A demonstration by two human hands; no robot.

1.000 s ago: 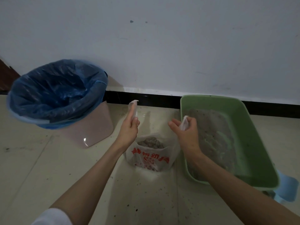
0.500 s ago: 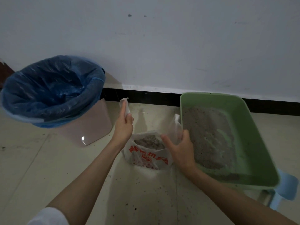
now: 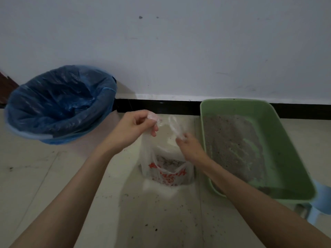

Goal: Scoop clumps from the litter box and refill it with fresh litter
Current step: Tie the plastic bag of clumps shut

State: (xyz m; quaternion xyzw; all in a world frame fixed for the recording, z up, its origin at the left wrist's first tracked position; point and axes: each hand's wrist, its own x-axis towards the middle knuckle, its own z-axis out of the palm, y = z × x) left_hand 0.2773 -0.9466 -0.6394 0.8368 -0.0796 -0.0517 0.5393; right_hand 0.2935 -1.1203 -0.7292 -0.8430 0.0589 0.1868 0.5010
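Observation:
A clear plastic bag (image 3: 167, 169) with red print stands on the floor between the bin and the litter box, with grey litter clumps inside. My left hand (image 3: 133, 127) pinches the bag's left handle and my right hand (image 3: 189, 147) pinches its right handle, both pulled up above the bag. The green litter box (image 3: 293, 153) lies to the right, holding a thin, uneven layer of grey litter with bare green patches.
A pink bin lined with a blue bag (image 3: 59, 104) stands at the left against the white wall. A light blue scoop (image 3: 320, 203) sticks out from under the box's near right corner. Litter grains are scattered on the tiled floor (image 3: 53, 176).
Both hands have risen and come closer together, drawing the bag's handles up so the bag stands taller. The bag's mouth has narrowed.

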